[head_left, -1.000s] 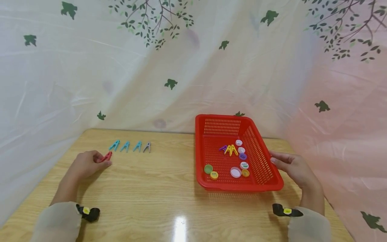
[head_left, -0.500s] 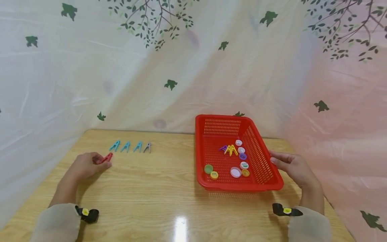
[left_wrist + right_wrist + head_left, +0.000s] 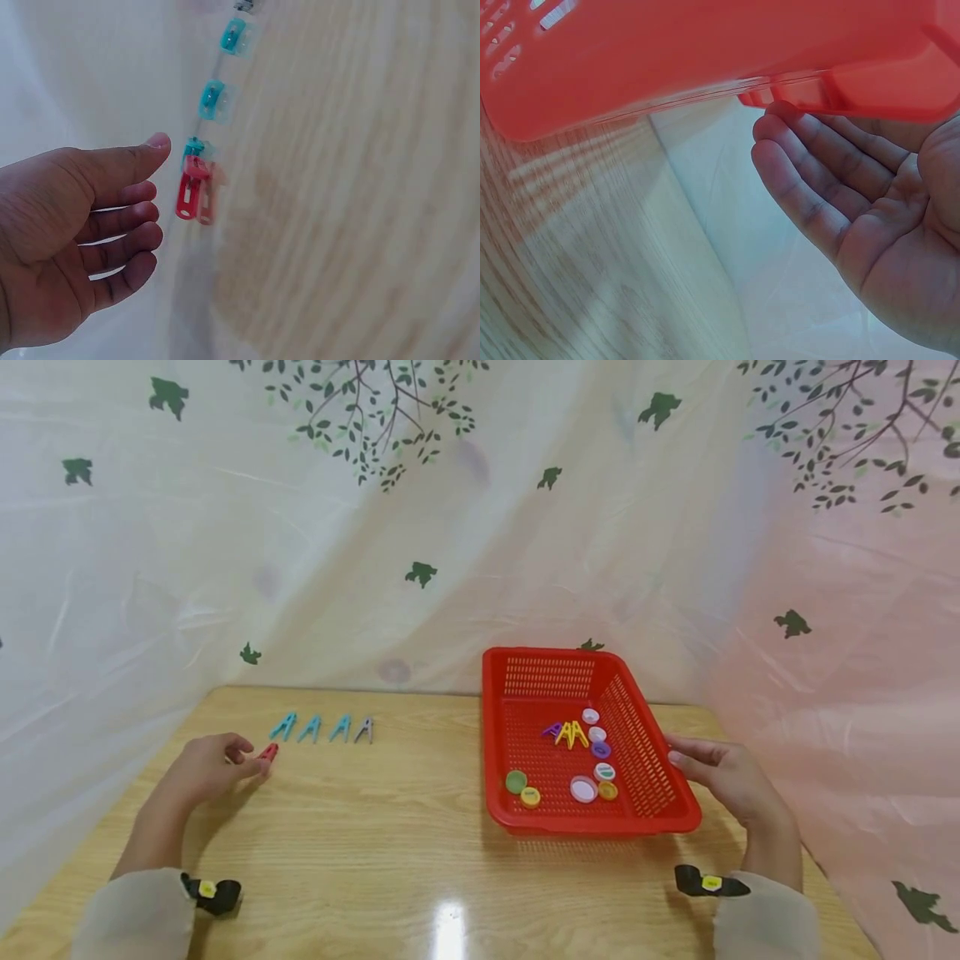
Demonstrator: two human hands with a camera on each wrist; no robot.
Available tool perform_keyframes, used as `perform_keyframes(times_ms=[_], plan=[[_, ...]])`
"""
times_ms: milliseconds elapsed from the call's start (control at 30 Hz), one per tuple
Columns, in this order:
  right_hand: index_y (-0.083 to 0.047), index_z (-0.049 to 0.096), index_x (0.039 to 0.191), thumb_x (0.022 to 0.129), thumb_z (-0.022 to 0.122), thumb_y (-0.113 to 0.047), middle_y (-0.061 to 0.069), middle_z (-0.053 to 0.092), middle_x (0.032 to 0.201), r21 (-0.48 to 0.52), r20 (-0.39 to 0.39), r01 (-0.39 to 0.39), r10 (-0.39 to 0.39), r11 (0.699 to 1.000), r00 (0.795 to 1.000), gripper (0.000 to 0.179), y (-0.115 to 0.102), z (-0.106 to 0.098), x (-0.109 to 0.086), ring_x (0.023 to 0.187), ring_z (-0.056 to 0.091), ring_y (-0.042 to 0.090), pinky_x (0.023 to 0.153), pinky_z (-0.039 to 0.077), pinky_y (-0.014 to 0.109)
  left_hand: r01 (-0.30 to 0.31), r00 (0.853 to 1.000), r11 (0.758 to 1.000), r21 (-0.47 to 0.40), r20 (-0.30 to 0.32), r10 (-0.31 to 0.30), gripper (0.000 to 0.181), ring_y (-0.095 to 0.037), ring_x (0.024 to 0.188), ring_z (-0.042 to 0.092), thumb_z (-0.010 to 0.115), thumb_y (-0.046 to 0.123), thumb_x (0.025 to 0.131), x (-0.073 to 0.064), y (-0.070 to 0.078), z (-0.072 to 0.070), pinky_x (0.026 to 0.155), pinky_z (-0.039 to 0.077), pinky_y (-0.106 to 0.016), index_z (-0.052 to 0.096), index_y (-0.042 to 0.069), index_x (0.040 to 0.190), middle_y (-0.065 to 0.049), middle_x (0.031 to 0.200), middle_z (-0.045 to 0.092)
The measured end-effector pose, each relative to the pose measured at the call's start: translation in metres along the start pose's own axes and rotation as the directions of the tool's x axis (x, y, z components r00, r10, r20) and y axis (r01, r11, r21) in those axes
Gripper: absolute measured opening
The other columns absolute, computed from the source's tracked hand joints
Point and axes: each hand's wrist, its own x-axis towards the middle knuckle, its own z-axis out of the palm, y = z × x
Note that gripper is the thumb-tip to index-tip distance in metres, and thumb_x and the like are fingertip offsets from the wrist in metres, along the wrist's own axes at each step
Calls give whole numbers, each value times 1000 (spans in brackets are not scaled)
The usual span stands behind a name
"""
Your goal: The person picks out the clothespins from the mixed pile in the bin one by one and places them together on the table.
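**Left hand free beside red peg; right hand holding basket rim**

Clock centred on the tabletop [image 3: 360, 877], 12 at the far edge. Red peg [image 3: 267, 753]: lying between 9 and 10 o'clock, just off the 7 o'clock end of the leftmost teal peg [image 3: 283, 726]. Left hand [image 3: 210, 768]: holding nothing, thumb and fingers spreading beside the red peg. Right hand [image 3: 727, 777]: gripping the 3 o'clock rim of the red basket [image 3: 492, 735], which is sitting near 2 o'clock.

Risks (judgement): the left thumb is hovering so near that a careless sweep could be knocking the red peg into its teal neighbour. The right hand is bearing on one side only; an uneven pull could be skewing the basket and sliding the yellow pegs [image 3: 572, 735] inside.

Views: head is making thumb and red peg overlap; left wrist is revealing a gap. Conversely, left wrist is stacking red over teal, while head is separating them; contact remaining uncertain. Right wrist is showing fingers reaching beneath the rim, hidden from head; only head is showing the basket's contents properly.
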Motion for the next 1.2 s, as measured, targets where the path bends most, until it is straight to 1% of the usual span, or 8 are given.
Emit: perform_keyframes(times_ms=[133,233,333,433,667,933,1100,1200], plan=[[-11,53,149,96,68,-49,16,53,150,2,6,-14,14,1000,1000,68,0,1,1,139,47,41,104,28,79,-26,999,999,-29,-35,25,55,-36,92,64,72,39,96,4,9,-6,73,55,-47,62,-9,120,-21,102,68],[-13,53,150,95,69,-50,15,53,150,7,7,-31,31,1000,1000,68,1,3,1,139,46,41,103,28,80,-71,994,997,-43,-80,68,49,-36,93,67,72,38,96,9,18,-9,73,56,-44,65,-6,118,-16,100,68],[-12,53,150,95,69,-50,16,54,149,0,3,-23,23,1000,1000,68,1,4,1,138,47,42,103,29,80,-110,989,993,-48,-100,105,45,-34,94,68,70,38,98,16,29,-13,75,56,-46,67,-2,117,-11,98,67],[-12,53,150,95,68,-50,16,55,148,-9,1,-22,22,1000,1000,68,1,5,0,138,48,42,102,30,80,-157,984,987,-40,-92,153,43,-33,91,69,69,36,99,24,40,-20,77,56,-50,67,-3,117,-10,97,67],[-11,54,149,96,69,-47,17,55,148,11,-1,-23,23,1000,1000,67,1,5,-2,138,47,41,103,30,79,-255,966,967,10,-45,255,35,-31,92,68,70,28,99,45,73,-35,80,56,-51,68,-2,116,-12,100,69],[-11,54,149,96,68,-47,16,57,146,10,-4,-10,10,1000,1000,65,2,4,-1,137,48,41,101,30,81,-371,928,926,73,-13,372,29,-24,85,67,70,23,99,66,116,-43,79,56,-48,69,-1,115,-10,97,69],[-10,54,149,96,69,-48,17,56,147,13,-8,-20,20,1000,1000,67,0,3,0,138,47,42,101,29,81,-453,890,886,99,-6,456,28,-24,85,66,70,21,98,83,142,-39,80,56,-48,69,-1,115,-11,97,69],[-10,54,149,95,69,-48,17,56,147,8,-10,-18,18,1000,1000,68,-1,2,-1,137,48,42,102,30,81,-493,868,864,103,-2,496,28,-25,85,66,70,21,98,92,158,-33,80,56,-48,69,-2,115,-11,97,70]])
